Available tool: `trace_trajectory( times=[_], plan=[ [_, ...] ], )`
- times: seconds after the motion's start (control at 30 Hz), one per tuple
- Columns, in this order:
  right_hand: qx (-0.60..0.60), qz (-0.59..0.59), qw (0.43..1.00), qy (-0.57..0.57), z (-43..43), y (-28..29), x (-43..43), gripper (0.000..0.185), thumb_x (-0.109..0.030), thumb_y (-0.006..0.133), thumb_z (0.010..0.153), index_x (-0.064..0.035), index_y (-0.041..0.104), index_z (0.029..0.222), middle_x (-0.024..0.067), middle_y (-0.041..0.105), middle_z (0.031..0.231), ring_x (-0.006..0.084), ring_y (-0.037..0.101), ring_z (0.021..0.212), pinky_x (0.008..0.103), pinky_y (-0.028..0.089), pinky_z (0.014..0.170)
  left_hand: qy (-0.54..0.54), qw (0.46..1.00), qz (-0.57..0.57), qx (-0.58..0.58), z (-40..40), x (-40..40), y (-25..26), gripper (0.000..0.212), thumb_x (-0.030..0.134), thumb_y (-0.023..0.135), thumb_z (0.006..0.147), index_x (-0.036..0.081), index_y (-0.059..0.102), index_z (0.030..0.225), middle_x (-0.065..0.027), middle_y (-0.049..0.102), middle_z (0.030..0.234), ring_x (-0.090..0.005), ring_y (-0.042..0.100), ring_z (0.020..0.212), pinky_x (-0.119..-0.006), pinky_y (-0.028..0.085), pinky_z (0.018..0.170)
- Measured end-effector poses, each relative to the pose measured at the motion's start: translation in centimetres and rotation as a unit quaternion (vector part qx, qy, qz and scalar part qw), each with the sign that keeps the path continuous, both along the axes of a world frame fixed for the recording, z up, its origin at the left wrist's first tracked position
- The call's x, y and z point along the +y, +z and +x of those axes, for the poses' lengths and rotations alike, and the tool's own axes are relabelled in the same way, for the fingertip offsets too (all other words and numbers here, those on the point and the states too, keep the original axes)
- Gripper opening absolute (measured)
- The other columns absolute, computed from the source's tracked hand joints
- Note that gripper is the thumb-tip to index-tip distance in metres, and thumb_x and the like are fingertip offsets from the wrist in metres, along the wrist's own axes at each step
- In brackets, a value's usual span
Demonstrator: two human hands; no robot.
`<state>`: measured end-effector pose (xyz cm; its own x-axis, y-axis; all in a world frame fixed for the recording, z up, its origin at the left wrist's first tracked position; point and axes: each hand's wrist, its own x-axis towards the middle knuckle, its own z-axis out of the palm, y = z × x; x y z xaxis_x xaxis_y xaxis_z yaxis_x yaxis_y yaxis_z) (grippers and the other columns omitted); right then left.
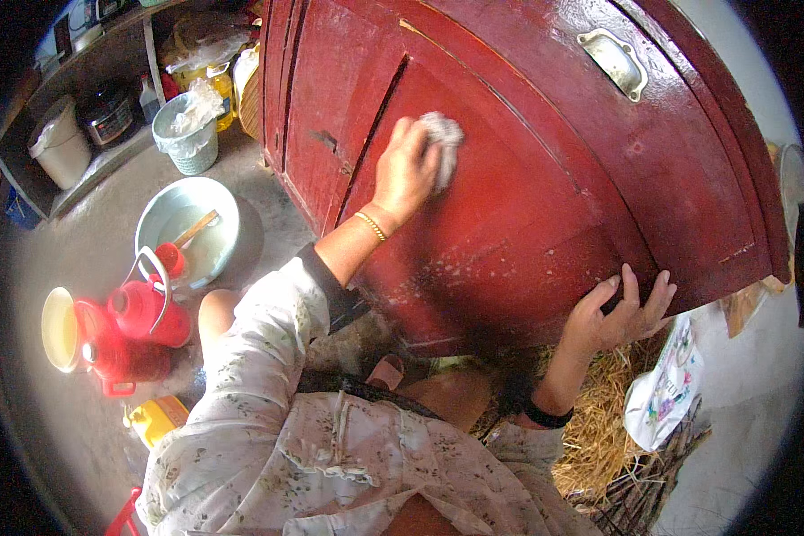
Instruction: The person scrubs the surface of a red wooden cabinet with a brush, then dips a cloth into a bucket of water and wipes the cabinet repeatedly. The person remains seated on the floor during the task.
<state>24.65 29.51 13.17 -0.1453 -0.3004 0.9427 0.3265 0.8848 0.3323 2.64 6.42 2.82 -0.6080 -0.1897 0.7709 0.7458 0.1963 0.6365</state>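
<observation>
My left hand (405,167), with a gold-coloured bracelet at the wrist, grips a crumpled pale cloth (447,137). The cloth lies against a door panel of a dark red wooden cabinet (509,181) and is blurred. Pale specks and scuffs mark the panel below it. My right hand (620,308) rests at the cabinet's near right edge, fingers spread and nothing held. A metal cup-shaped drawer pull (614,63) is fixed to the drawer front farther up. Left of the cloth, a dark gap runs along the panel's edge, near a small metal latch (346,169).
At left on the floor stand a basin of water (224,258), red thermos flasks (144,311) and a yellow jug (157,419). A lined bin (191,151) sits by a low shelf (94,177). Straw (593,429), sticks (670,462) and a white printed bag (663,395) lie at right.
</observation>
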Motion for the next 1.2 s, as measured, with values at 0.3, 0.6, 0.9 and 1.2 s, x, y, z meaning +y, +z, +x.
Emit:
trace_trajectory(
  times=[0.3, 0.6, 0.9, 1.2],
  plan=[
    [-0.01, -0.008, 1.0, -0.012, 0.3, -0.1, -0.3, 0.02, -0.012, 0.066, 0.093, -0.0163, 0.071, 0.111, 0.0121, 0.054, 0.149, 0.0375, 0.047, 0.14, 0.0621, 0.028, 0.116, 0.02, 0.999, 0.02, 0.034, 0.0, -0.1, 4.2, 0.016, 0.008, 0.065, 0.089, 0.005, 0.062, 0.104, -0.0149, 0.06, 0.105, -0.0393, 0.065, 0.095, -0.046, 0.053, 0.078],
    [-0.01, -0.006, 1.0, -0.009, 0.2, -0.1, -0.1, 0.017, -0.017, 0.065, 0.095, -0.0207, 0.07, 0.111, 0.0134, 0.053, 0.148, 0.0394, 0.046, 0.14, 0.0689, 0.025, 0.116, 0.06, 0.991, 0.015, -0.118, -2.1, -1.1, -6.6, 0.021, 0.005, 0.065, 0.089, 0.003, 0.061, 0.109, -0.0185, 0.062, 0.105, -0.0399, 0.063, 0.101, -0.045, 0.051, 0.086],
    [-0.003, -0.004, 1.0, 0.013, -0.1, -0.1, 0.1, 0.019, -0.016, 0.062, 0.096, -0.0226, 0.069, 0.113, 0.0126, 0.054, 0.147, 0.0398, 0.047, 0.14, 0.0723, 0.024, 0.114, 0.071, 0.987, 0.008, -0.143, -3.1, -1.3, -2.3, 0.043, 0.01, 0.071, 0.088, -0.005, 0.06, 0.127, -0.0239, 0.063, 0.116, -0.0374, 0.064, 0.107, -0.041, 0.051, 0.097],
    [-0.008, -0.007, 1.0, -0.004, 0.2, -0.3, 0.0, 0.02, -0.012, 0.067, 0.093, -0.0199, 0.071, 0.111, 0.0118, 0.056, 0.147, 0.0377, 0.048, 0.14, 0.0659, 0.028, 0.114, 0.166, 0.965, -0.198, 0.05, -3.3, -4.6, 2.9, 0.046, -0.001, 0.057, 0.089, 0.008, 0.054, 0.134, -0.026, 0.05, 0.134, -0.0482, 0.061, 0.11, -0.049, 0.056, 0.088]
  ],
)
